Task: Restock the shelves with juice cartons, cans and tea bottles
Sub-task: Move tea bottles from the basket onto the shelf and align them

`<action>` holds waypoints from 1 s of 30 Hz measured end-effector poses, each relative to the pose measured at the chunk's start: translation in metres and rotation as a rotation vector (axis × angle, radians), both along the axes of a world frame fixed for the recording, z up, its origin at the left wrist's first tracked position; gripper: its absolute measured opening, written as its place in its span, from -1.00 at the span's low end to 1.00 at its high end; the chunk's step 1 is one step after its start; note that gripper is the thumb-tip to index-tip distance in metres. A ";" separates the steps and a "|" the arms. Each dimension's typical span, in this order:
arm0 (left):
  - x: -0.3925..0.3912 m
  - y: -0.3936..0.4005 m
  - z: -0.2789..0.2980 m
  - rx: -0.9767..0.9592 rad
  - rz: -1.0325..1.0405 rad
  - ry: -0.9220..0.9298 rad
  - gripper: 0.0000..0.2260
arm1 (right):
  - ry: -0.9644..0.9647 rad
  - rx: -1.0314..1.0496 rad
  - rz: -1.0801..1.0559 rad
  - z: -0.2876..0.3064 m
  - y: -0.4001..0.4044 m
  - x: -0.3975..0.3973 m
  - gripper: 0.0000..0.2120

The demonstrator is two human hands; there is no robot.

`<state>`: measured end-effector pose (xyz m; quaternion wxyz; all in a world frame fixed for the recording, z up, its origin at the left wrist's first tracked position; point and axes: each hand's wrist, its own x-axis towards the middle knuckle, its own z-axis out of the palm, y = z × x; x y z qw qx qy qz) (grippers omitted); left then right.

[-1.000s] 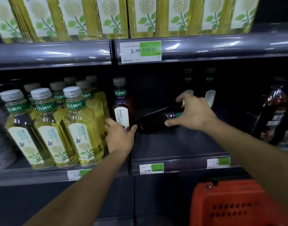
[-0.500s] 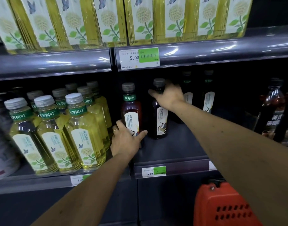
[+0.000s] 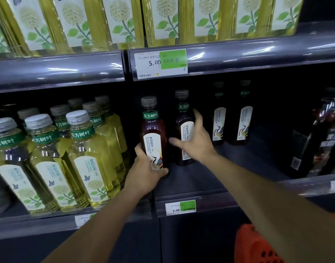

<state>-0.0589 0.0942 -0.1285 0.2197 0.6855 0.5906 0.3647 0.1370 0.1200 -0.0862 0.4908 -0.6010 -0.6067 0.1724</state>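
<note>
A red-brown tea bottle [image 3: 153,130] stands upright on the middle shelf [image 3: 193,194], and my left hand [image 3: 144,175] grips its base. Just right of it stands a darker tea bottle [image 3: 183,118], also upright. My right hand [image 3: 194,143] lies against that bottle's body with thumb and fingers spread straight to either side of it. Two more dark tea bottles [image 3: 218,118] [image 3: 244,118] stand farther back on the same shelf.
Several pale yellow tea bottles [image 3: 87,158] fill the shelf to the left. Flower-print cartons [image 3: 162,19] line the upper shelf above a price tag [image 3: 161,63]. Large dark bottles [image 3: 322,139] stand at the right. A red basket [image 3: 257,247] sits below at the right.
The dark bottle went from lying on its side to standing upright beside the red-brown one. My right hand slid from its cap down to its body. My left hand stayed on the red-brown bottle's base.
</note>
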 end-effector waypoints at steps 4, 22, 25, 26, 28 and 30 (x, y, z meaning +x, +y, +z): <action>0.003 0.003 -0.008 0.048 -0.007 0.001 -0.10 | -0.004 -0.090 -0.063 -0.037 0.002 0.004 -0.16; 0.087 0.085 -0.002 0.084 0.085 0.130 -0.13 | -0.061 0.013 -0.320 -0.030 0.032 0.032 -0.26; 0.091 0.097 -0.003 0.080 0.086 0.141 -0.16 | -0.099 0.007 -0.370 -0.030 0.040 0.029 -0.29; 0.092 0.100 -0.005 0.088 0.088 0.141 -0.18 | -0.113 -0.001 -0.385 -0.029 0.043 0.029 -0.29; 0.092 0.105 -0.009 0.110 0.096 0.151 -0.24 | -0.130 0.000 -0.411 -0.030 0.047 0.028 -0.29; 0.092 0.109 -0.010 0.128 0.099 0.162 -0.26 | -0.140 0.023 -0.436 -0.033 0.050 0.025 -0.29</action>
